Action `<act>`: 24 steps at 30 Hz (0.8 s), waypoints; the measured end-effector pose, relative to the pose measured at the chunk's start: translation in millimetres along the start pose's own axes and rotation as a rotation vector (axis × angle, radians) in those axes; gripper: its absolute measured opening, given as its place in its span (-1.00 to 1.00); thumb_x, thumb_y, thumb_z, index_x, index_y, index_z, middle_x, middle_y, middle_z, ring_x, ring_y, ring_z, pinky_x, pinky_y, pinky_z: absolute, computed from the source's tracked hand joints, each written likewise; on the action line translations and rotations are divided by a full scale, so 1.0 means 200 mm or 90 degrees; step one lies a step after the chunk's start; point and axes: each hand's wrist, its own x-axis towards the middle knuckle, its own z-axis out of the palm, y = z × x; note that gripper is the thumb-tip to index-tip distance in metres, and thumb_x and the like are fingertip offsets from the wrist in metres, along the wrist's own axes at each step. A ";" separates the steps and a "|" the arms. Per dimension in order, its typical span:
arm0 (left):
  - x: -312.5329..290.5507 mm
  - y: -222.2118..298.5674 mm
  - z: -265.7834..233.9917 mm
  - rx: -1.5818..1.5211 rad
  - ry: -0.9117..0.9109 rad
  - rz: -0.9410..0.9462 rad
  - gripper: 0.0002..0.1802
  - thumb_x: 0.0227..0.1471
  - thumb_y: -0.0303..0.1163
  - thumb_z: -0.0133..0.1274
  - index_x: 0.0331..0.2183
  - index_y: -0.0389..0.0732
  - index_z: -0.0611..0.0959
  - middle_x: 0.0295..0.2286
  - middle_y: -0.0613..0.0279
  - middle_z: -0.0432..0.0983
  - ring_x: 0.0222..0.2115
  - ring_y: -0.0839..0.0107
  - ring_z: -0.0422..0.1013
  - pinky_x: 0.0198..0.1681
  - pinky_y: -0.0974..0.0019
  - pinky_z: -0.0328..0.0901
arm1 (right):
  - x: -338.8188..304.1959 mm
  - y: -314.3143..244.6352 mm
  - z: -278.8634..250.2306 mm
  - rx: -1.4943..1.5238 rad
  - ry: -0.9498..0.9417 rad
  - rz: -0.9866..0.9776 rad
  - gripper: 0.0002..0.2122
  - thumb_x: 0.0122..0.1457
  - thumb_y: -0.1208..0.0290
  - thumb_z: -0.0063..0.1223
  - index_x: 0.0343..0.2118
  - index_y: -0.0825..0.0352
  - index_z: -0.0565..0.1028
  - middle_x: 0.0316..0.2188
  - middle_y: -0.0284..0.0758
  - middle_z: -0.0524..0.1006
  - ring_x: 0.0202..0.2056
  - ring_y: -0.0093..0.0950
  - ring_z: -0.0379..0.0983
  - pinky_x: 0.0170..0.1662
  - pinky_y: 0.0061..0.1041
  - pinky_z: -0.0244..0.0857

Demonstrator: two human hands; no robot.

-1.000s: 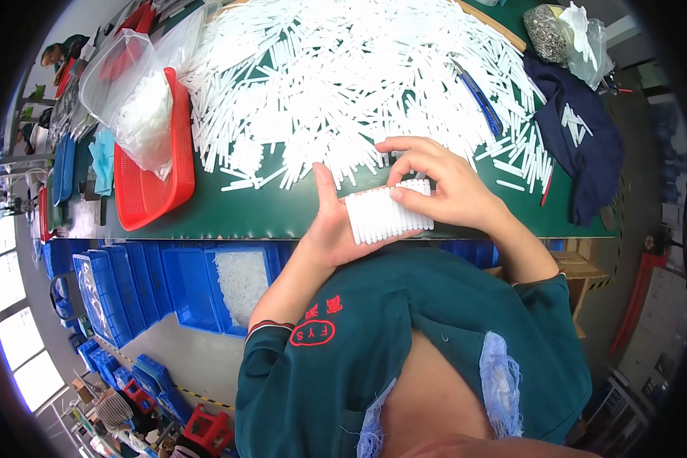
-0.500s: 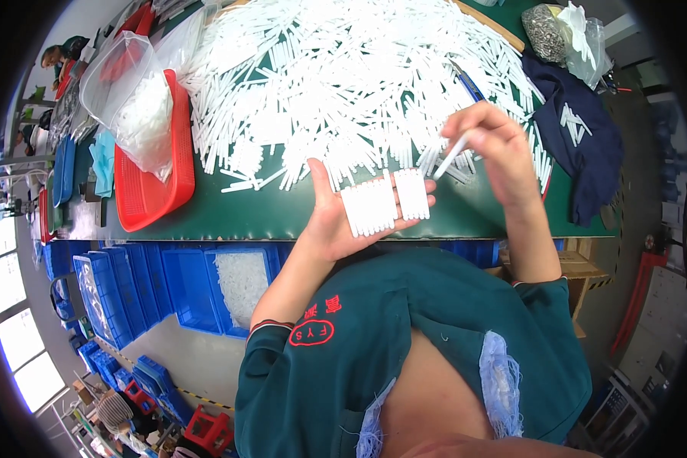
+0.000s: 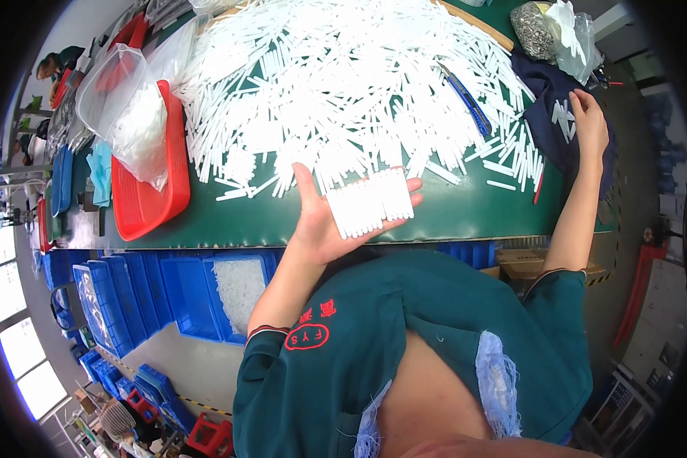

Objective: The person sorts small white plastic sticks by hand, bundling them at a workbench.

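Palm up in front of the table edge, my left hand carries a flat row of white plastic tubes. They lie side by side across its fingers, with the thumb stretched away from them. My right hand is over the dark blue cloth at the right, beside a few loose white tubes lying there. Its fingers are loosely bent, and no tube shows between them. A large heap of similar white tubes covers the green table beyond my left hand.
A blue utility knife lies on the heap's right side. At the left stands a red basket with a clear bag of white pieces. Bags sit at the far right. Blue crates stand below the table edge.
My right hand has moved right, from beside the row to the dark cloth. The tube it held no longer shows in its fingers. My left hand has shifted slightly left with the row.
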 end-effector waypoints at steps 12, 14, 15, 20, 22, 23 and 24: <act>0.03 -0.01 0.05 0.092 -0.021 0.012 0.40 -0.43 0.67 -0.68 0.16 -0.36 0.01 0.12 -0.19 -0.01 0.14 -0.06 0.01 0.13 0.00 0.03 | -0.82 -0.87 -0.08 0.516 -0.425 -0.710 0.02 -0.31 0.15 0.36 0.21 0.34 -0.05 0.01 -0.16 0.35 0.03 -0.22 0.27 0.08 -0.27 0.10; 0.03 -0.02 0.03 -0.003 -0.105 0.019 0.37 -0.41 0.66 -0.69 0.16 -0.34 0.01 0.12 -0.18 0.01 0.13 -0.06 0.02 0.12 -0.01 0.04 | -0.87 -0.89 -0.05 0.535 -0.384 -0.752 -0.03 -0.27 0.15 0.34 0.20 0.37 -0.01 -0.02 -0.16 0.37 -0.01 -0.19 0.30 0.04 -0.26 0.15; 0.03 -0.03 0.01 -0.099 -0.190 0.029 0.35 -0.39 0.65 -0.71 0.17 -0.31 0.02 0.11 -0.16 0.03 0.13 -0.06 0.03 0.11 -0.02 0.05 | -0.89 -0.88 -0.03 0.537 -0.386 -0.754 -0.03 -0.27 0.15 0.34 0.20 0.37 -0.01 -0.02 -0.16 0.37 -0.01 -0.19 0.30 0.04 -0.26 0.15; 0.02 -0.01 -0.06 -0.057 -0.142 0.037 0.20 -0.25 0.60 -0.61 0.17 -0.18 0.06 0.14 -0.03 0.00 0.15 -0.01 -0.01 0.15 -0.11 -0.07 | -0.92 -0.89 0.00 0.531 -0.397 -0.752 -0.09 -0.24 0.16 0.31 0.17 0.38 0.05 -0.05 -0.16 0.40 -0.07 -0.18 0.34 0.00 -0.27 0.19; 0.02 -0.02 -0.07 -0.048 -0.157 0.040 0.19 -0.25 0.59 -0.62 0.17 -0.17 0.07 0.14 -0.03 -0.01 0.15 -0.01 -0.02 0.15 -0.12 -0.08 | -0.91 -0.90 -0.02 0.521 -0.382 -0.760 -0.10 -0.23 0.16 0.31 0.16 0.38 0.06 -0.05 -0.16 0.39 -0.07 -0.18 0.34 0.00 -0.27 0.19; 0.02 -0.02 -0.07 -0.058 -0.146 0.046 0.18 -0.24 0.59 -0.62 0.17 -0.16 0.07 0.15 -0.03 -0.01 0.15 -0.01 -0.02 0.16 -0.12 -0.09 | -0.91 -0.90 -0.03 0.511 -0.366 -0.766 -0.11 -0.23 0.16 0.31 0.16 0.38 0.06 -0.05 -0.16 0.39 -0.08 -0.19 0.35 0.00 -0.27 0.19; 0.02 -0.02 -0.06 -0.069 -0.134 0.051 0.18 -0.24 0.59 -0.62 0.18 -0.16 0.06 0.15 -0.03 -0.01 0.15 -0.01 -0.03 0.17 -0.12 -0.10 | -0.91 -0.90 -0.03 0.511 -0.366 -0.766 -0.11 -0.23 0.16 0.31 0.16 0.38 0.06 -0.05 -0.16 0.39 -0.08 -0.19 0.35 0.00 -0.27 0.19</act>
